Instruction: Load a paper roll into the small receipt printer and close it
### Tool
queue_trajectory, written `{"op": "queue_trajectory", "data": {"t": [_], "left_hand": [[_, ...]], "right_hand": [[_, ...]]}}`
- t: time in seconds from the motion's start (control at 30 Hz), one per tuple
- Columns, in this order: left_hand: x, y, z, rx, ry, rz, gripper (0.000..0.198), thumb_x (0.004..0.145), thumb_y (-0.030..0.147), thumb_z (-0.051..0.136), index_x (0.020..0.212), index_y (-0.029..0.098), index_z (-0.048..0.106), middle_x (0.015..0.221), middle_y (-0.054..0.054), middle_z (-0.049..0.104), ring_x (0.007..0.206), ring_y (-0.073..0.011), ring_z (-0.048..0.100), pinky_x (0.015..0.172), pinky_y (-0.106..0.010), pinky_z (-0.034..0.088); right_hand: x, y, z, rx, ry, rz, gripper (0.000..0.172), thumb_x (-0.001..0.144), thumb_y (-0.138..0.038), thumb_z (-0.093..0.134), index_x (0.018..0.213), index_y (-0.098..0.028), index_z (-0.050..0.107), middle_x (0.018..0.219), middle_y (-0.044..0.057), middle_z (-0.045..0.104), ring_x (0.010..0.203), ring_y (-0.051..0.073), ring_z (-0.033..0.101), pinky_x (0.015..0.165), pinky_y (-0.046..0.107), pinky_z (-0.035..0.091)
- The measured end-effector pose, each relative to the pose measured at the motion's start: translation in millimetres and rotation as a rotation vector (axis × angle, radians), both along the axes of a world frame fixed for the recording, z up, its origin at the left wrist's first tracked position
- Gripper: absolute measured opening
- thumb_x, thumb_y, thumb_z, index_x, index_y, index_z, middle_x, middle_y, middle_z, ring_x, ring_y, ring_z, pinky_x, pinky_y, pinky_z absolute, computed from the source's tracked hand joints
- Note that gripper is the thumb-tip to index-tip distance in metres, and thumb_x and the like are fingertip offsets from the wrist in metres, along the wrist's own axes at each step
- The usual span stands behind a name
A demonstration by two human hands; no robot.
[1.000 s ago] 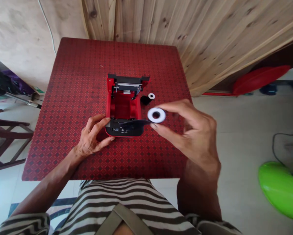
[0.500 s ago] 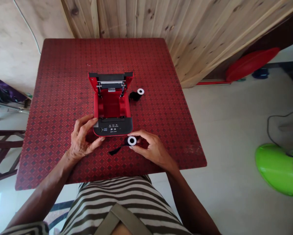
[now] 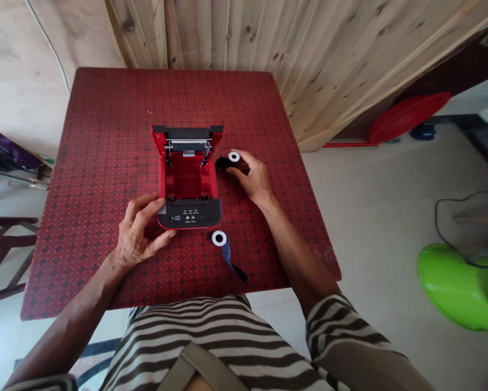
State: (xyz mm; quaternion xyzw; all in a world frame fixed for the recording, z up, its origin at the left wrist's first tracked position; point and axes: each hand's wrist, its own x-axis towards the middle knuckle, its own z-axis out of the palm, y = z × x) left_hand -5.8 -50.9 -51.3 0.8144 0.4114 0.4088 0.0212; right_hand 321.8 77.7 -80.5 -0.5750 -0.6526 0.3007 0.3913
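A red and black label printer (image 3: pixel 192 213) stands on the table with its lid raised, its red inner bay showing nothing in it. My left hand (image 3: pixel 140 231) grips its front left corner, fingers at the side and thumb at the front edge. To the printer's right, my right hand (image 3: pixel 254 176) has thumb and fingers around a black ribbon roll (image 3: pixel 223 163) with a white core end. Another ribbon roll (image 3: pixel 214 238) stands in front of the printer, its loose dark strip (image 3: pixel 227 256) trailing toward the table's near edge.
The table (image 3: pixel 105 136) has a red patterned cover and touches a wooden plank wall (image 3: pixel 227 32). A wooden chair (image 3: pixel 7 239) is at the left. On the floor to the right are a green plastic object (image 3: pixel 451 288) and a red round object (image 3: pixel 406 117).
My right hand has let go of the near ribbon roll and moved forward to the far one. The near roll's strip now trails right instead of left. My left hand stays on the printer.
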Motion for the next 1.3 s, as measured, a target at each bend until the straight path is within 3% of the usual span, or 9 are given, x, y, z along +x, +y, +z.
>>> {"op": "queue_trajectory", "data": {"t": [0.1,0.23,0.3,0.37,0.47,0.6,0.8,1.03,1.3], "left_hand": [[0.0,-0.8,0.0,-0.023,-0.011,-0.004,0.068,0.095,0.048,0.077,0.153,0.023,0.052,0.135,-0.014,0.066,0.123,-0.0266,0.07,0.102,-0.04,0.065],[1.0,-2.3,-1.2,-0.044,-0.024,-0.013,0.07,0.095,0.048,0.077,0.155,0.023,0.051,0.136,-0.015,0.065,0.122,-0.0266,0.07,0.101,-0.04,0.065],[1.7,-2.8,-2.0,-0.048,-0.034,-0.016,0.07,0.095,0.048,0.077,0.155,0.022,0.052,0.135,-0.015,0.065,0.121,-0.0262,0.07,0.099,-0.039,0.066],[2.0,-3.2,-2.6,-0.052,-0.039,-0.017,0.071,0.094,0.048,0.077,0.155,0.021,0.051,0.134,-0.015,0.065,0.121,-0.0261,0.07,0.099,-0.039,0.065],[1.1,-3.5,-2.8,-0.064,-0.041,-0.025,0.071,0.096,0.049,0.075,0.157,0.022,0.05,0.135,-0.015,0.064,0.123,-0.0266,0.069,0.102,-0.04,0.065],[-0.8,-3.8,-1.8,-0.074,-0.049,-0.054,0.066,0.101,0.053,0.065,0.158,0.022,0.048,0.137,-0.016,0.063,0.125,-0.0274,0.068,0.1,-0.041,0.066],[1.2,-4.8,-0.3,-0.084,-0.023,-0.032,0.069,0.099,0.049,0.071,0.158,0.025,0.046,0.138,-0.015,0.064,0.126,-0.0264,0.068,0.1,-0.04,0.066],[1.5,-5.6,-0.1,-0.082,-0.005,-0.016,0.069,0.098,0.05,0.072,0.156,0.024,0.045,0.138,-0.015,0.064,0.124,-0.0261,0.07,0.096,-0.039,0.069],[0.9,-6.5,2.4,-0.102,-0.006,-0.036,0.071,0.097,0.047,0.074,0.158,0.022,0.045,0.138,-0.016,0.063,0.128,-0.0266,0.068,0.101,-0.04,0.068]], "right_hand": [[-1.4,-4.6,7.6,0.003,0.098,-0.023,0.034,0.079,-0.04,0.081,0.108,-0.024,0.078,0.11,0.006,0.082,0.107,0.029,0.074,0.106,0.052,0.056],[18.3,-38.9,54.1,0.022,0.429,0.078,0.044,0.072,-0.055,0.093,0.106,-0.032,0.077,0.102,-0.001,0.079,0.096,0.024,0.075,0.096,0.046,0.06],[26.4,-56.8,87.5,0.053,0.558,0.219,0.049,0.069,-0.061,0.095,0.109,-0.038,0.079,0.1,-0.002,0.078,0.087,0.022,0.074,0.082,0.042,0.062],[24.7,-69.0,118.5,0.122,0.594,0.501,0.046,0.077,-0.07,0.086,0.106,-0.035,0.083,0.091,0.001,0.077,0.076,0.022,0.071,0.066,0.037,0.059],[0.0,-74.0,146.1,0.054,0.388,0.836,0.043,0.092,-0.063,0.076,0.118,-0.029,0.081,0.096,0.004,0.079,0.08,0.021,0.072,0.067,0.035,0.059],[-52.4,-66.2,143.9,0.141,-0.264,0.696,0.027,0.102,-0.026,0.071,0.128,-0.02,0.072,0.122,0.009,0.078,0.112,0.024,0.072,0.102,0.042,0.057],[-98.9,-58.0,132.5,0.121,-0.767,0.542,0.014,0.1,-0.009,0.065,0.112,-0.013,0.071,0.109,0.015,0.078,0.112,0.029,0.07,0.099,0.042,0.055],[-115.8,-42.2,134.8,-0.055,-1.0,0.541,0.021,0.104,-0.012,0.056,0.116,-0.013,0.073,0.111,0.018,0.079,0.105,0.03,0.076,0.084,0.038,0.053],[-120.2,-31.5,126.7,-0.118,-1.001,0.574,0.022,0.104,-0.013,0.057,0.117,-0.013,0.074,0.116,0.019,0.079,0.11,0.031,0.076,0.087,0.037,0.052]]}}
